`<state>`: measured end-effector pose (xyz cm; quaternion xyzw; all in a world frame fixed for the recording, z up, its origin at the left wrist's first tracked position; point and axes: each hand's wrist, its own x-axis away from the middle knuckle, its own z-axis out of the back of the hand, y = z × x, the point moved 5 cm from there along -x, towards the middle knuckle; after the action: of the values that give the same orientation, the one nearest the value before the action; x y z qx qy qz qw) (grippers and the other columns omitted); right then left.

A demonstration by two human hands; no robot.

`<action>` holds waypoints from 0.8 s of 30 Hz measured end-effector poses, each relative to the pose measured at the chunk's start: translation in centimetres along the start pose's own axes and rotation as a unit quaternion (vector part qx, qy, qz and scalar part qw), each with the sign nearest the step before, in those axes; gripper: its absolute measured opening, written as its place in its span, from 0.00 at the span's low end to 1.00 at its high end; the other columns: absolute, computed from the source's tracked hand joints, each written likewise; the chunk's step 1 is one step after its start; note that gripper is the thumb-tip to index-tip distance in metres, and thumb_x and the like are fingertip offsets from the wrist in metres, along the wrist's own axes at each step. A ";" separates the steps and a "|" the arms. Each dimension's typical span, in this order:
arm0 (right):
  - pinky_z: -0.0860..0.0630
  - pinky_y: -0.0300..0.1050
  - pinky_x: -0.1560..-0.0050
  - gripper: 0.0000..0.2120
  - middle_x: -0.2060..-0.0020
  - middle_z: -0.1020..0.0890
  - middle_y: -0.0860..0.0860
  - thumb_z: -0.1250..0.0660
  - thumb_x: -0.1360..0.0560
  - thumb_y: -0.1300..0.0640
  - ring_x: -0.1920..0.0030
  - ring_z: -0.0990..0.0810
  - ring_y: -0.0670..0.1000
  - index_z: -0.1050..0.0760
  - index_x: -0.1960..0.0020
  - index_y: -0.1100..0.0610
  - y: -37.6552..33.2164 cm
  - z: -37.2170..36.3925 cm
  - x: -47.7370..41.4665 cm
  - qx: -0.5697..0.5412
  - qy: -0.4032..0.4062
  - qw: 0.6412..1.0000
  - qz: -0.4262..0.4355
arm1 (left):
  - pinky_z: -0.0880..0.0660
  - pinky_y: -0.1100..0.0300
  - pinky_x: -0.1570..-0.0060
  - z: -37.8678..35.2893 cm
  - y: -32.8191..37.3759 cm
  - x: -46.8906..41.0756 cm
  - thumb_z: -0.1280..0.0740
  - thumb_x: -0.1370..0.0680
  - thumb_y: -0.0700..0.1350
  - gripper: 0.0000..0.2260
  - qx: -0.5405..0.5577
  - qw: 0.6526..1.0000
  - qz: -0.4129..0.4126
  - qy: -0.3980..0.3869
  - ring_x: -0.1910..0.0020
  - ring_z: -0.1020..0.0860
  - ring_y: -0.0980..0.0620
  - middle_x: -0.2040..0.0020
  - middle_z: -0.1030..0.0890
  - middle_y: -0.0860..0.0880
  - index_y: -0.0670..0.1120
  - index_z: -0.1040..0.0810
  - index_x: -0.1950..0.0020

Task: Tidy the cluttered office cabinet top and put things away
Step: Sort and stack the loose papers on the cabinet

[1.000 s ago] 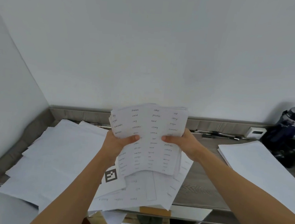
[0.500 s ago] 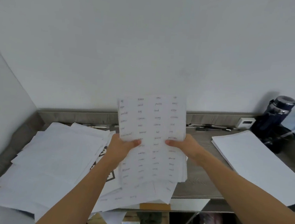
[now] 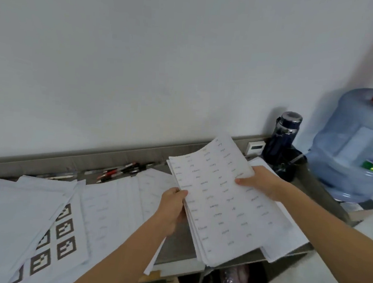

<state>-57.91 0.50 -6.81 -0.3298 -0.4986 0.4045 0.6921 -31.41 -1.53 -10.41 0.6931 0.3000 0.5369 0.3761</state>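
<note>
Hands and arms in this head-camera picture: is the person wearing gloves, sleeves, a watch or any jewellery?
The left hand and right hand are bare: no gloves, and no ring, watch or bracelet shows. Both forearms are uncovered right to the picture's edge, so no sleeve comes into view.

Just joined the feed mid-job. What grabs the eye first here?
A stack of printed sheets, gripped at its sides by the left hand and right hand, tilts over the cabinet top right of centre. Loose white papers sprawl over the left side, one sheet showing square black markers. At far right a big blue water jug sits next to a dark bottle.
</note>
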 end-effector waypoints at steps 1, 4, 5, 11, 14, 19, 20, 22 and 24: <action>0.20 0.61 0.47 0.15 0.53 0.14 0.56 0.24 0.29 0.57 0.53 0.14 0.60 0.20 0.44 0.57 0.6 2.0 -0.4 0.019 -0.004 1.000 -0.012 | 0.19 0.48 0.56 -1.7 -0.4 -0.2 0.37 0.20 0.40 0.09 -0.005 1.000 0.009 -0.013 0.52 0.17 0.39 0.51 0.16 0.40 0.39 0.23 0.42; 0.20 0.60 0.47 0.14 0.54 0.14 0.57 0.24 0.29 0.56 0.54 0.14 0.60 0.20 0.45 0.57 2.3 7.3 -1.7 0.060 -0.007 0.997 -0.041 | 0.19 0.51 0.63 -6.7 -1.3 -0.7 0.36 0.21 0.37 0.08 -0.032 0.998 0.017 -0.050 0.59 0.16 0.43 0.55 0.15 0.40 0.39 0.24 0.43; 0.20 0.60 0.46 0.14 0.54 0.14 0.56 0.24 0.29 0.55 0.54 0.14 0.60 0.20 0.45 0.57 2.9 8.9 -2.1 0.075 -0.011 0.996 -0.047 | 0.19 0.52 0.64 -8.6 -1.7 -0.9 0.35 0.21 0.37 0.08 -0.028 0.998 0.021 -0.056 0.61 0.16 0.44 0.55 0.15 0.40 0.39 0.25 0.42; 0.19 0.55 0.48 0.13 0.54 0.14 0.52 0.25 0.28 0.54 0.55 0.14 0.55 0.20 0.45 0.54 6.1 13.2 -4.0 0.127 -0.020 0.990 -0.051 | 0.18 0.52 0.65 -13.8 -4.2 -2.8 0.35 0.21 0.37 0.08 -0.051 0.997 0.044 -0.049 0.63 0.18 0.45 0.49 0.17 0.37 0.38 0.27 0.42; 0.19 0.50 0.51 0.13 0.52 0.15 0.54 0.25 0.28 0.56 0.55 0.15 0.54 0.21 0.45 0.57 7.6 13.6 -5.1 0.147 -0.008 0.988 -0.047 | 0.19 0.53 0.69 -14.4 -5.4 -3.7 0.34 0.21 0.38 0.07 -0.100 0.993 0.048 -0.033 0.67 0.18 0.45 0.54 0.18 0.37 0.39 0.28 0.44; 0.21 0.46 0.54 0.23 0.48 0.20 0.52 0.27 0.28 0.48 0.55 0.21 0.51 0.29 0.38 0.54 9.5 13.5 -5.7 0.356 0.105 0.928 -0.025 | 0.22 0.57 0.76 -14.1 -6.6 -5.1 0.33 0.22 0.36 0.05 -0.168 0.985 0.021 0.019 0.74 0.21 0.47 0.65 0.21 0.40 0.40 0.28 0.55; 0.22 0.45 0.56 0.23 0.48 0.20 0.51 0.28 0.27 0.45 0.57 0.21 0.51 0.29 0.38 0.54 9.4 13.4 -5.5 0.408 0.118 0.905 -0.019 | 0.22 0.57 0.76 -14.0 -6.5 -5.3 0.33 0.22 0.36 0.06 -0.177 0.984 0.016 0.023 0.75 0.22 0.47 0.66 0.21 0.40 0.41 0.29 0.56; 0.25 0.44 0.57 0.23 0.47 0.21 0.51 0.31 0.26 0.42 0.55 0.22 0.52 0.30 0.38 0.54 9.0 13.0 -4.9 0.495 0.146 0.857 0.002 | 0.22 0.56 0.76 -13.8 -6.3 -5.6 0.32 0.22 0.36 0.06 -0.195 0.980 0.009 0.023 0.75 0.22 0.47 0.66 0.22 0.40 0.42 0.28 0.56; 0.25 0.47 0.53 0.22 0.43 0.23 0.53 0.33 0.24 0.44 0.47 0.22 0.54 0.30 0.35 0.53 8.0 12.6 -4.3 0.541 0.183 0.820 0.034 | 0.22 0.55 0.74 -13.1 -6.0 -5.9 0.31 0.23 0.36 0.05 -0.216 0.976 -0.004 0.025 0.74 0.22 0.46 0.65 0.21 0.40 0.41 0.27 0.52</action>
<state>-72.58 0.99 -11.93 0.0132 -0.0527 0.5645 0.8236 -45.64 -0.54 -16.71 0.5802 0.1889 0.6049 0.5117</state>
